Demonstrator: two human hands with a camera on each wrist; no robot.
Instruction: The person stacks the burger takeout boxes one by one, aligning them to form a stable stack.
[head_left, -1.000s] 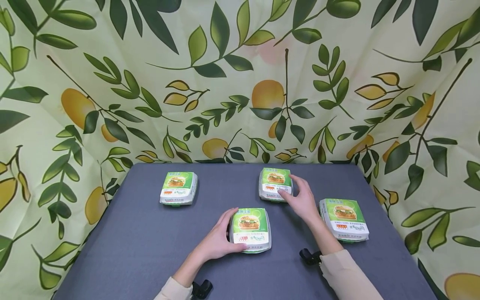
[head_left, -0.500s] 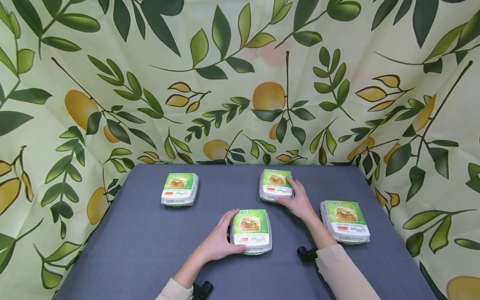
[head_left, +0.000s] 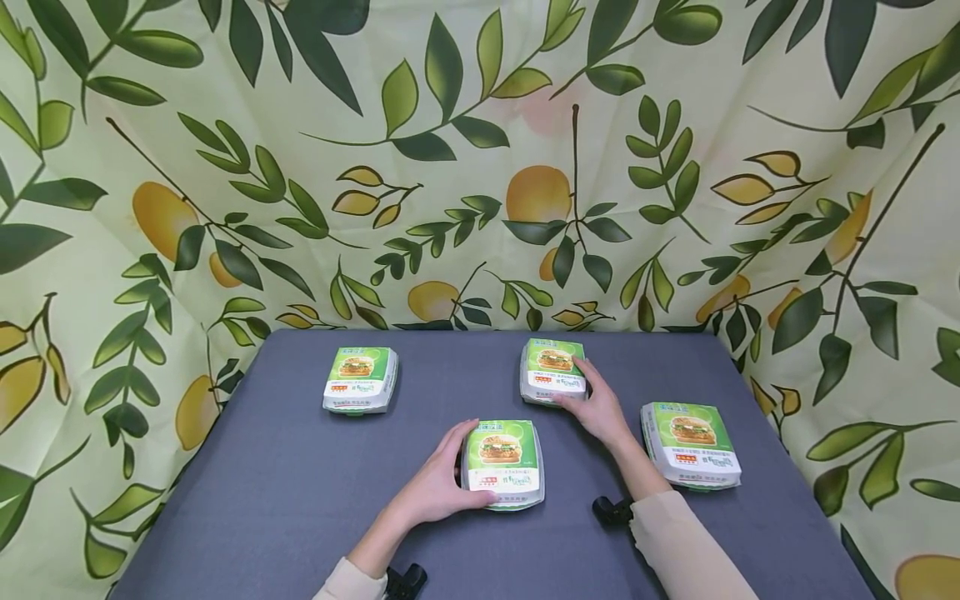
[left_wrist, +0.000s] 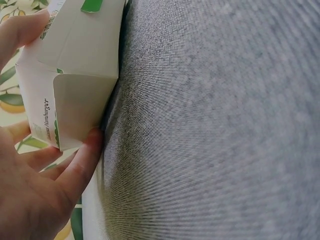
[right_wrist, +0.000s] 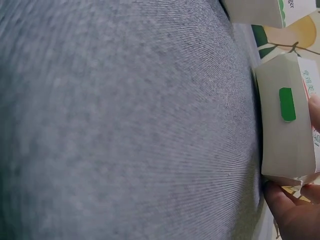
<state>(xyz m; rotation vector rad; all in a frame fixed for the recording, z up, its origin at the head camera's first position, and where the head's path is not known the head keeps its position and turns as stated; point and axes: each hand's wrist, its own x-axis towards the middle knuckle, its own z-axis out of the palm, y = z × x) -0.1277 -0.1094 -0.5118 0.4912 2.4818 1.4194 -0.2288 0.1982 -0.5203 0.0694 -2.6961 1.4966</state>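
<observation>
In the head view, my left hand (head_left: 427, 490) holds a green-and-white hamburger box (head_left: 504, 467) at the front middle of the table, thumb across its front edge and fingers along its left side. The left wrist view shows fingertips (left_wrist: 92, 140) low against this box's white wall (left_wrist: 82, 107), right at the cloth. My right hand (head_left: 602, 408) grips a second hamburger box (head_left: 553, 367) farther back, thumb at the front and fingers at the right side. In the right wrist view, its green tab (right_wrist: 287, 104) shows on the white wall, with fingers (right_wrist: 280, 200) at the lower corner.
Another hamburger box (head_left: 361, 379) stands at the back left of the grey cloth-covered table (head_left: 300, 500). One more box (head_left: 691, 444) sits at the right, close beside my right forearm (head_left: 641, 467). A leaf-and-fruit printed curtain (head_left: 465, 183) rises behind the table and along both sides.
My right thumb has come down from the back box's top to its front edge, and the fingers have settled on its right side. The left hand keeps its hold; the boxes stay in place.
</observation>
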